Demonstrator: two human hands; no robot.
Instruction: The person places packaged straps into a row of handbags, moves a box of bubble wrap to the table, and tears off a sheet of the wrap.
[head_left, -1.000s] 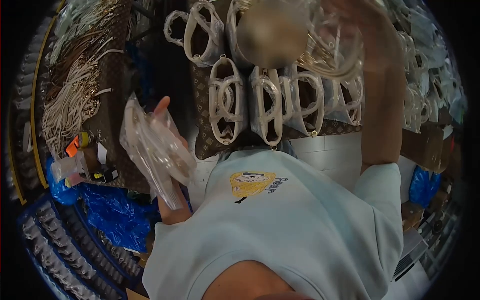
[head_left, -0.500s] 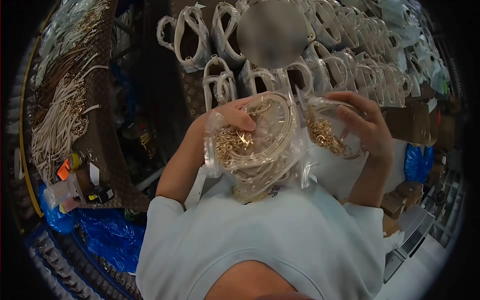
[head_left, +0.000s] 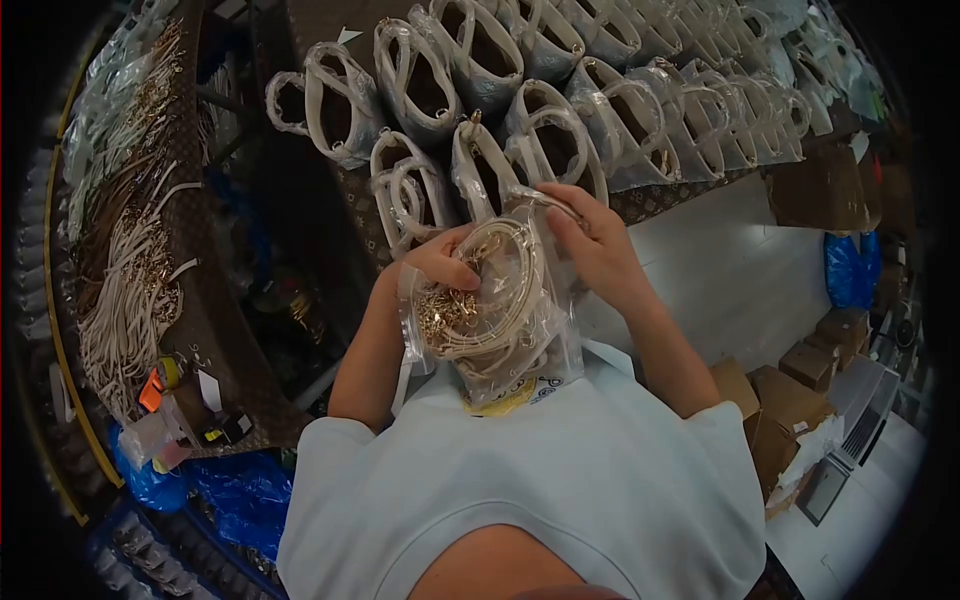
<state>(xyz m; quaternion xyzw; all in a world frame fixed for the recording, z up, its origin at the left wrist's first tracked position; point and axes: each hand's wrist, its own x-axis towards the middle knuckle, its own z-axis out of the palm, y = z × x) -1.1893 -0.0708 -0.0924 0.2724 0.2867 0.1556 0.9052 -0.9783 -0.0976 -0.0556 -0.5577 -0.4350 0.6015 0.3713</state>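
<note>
My left hand is closed on a stack of clear plastic bags in front of my chest, thumb on top. Through the film show coiled cream straps and a bunched gold chain. Just right of the stack, my right hand has its fingers curled around a clear plastic bag with a pale strap at its upper edge. The rest of that bag is hidden behind the stack and the fingers. Right beyond both hands stands an open handbag with cream trim.
Rows of plastic-wrapped handbags cover the brown patterned table ahead. On the left, cream and brown straps hang over another table, near a tape measure. Cardboard boxes stand on the floor at right.
My right hand has moved left and up to the stack, its bag now mostly hidden. The left hand with the stack has shifted slightly left. The view has tilted, showing more handbags.
</note>
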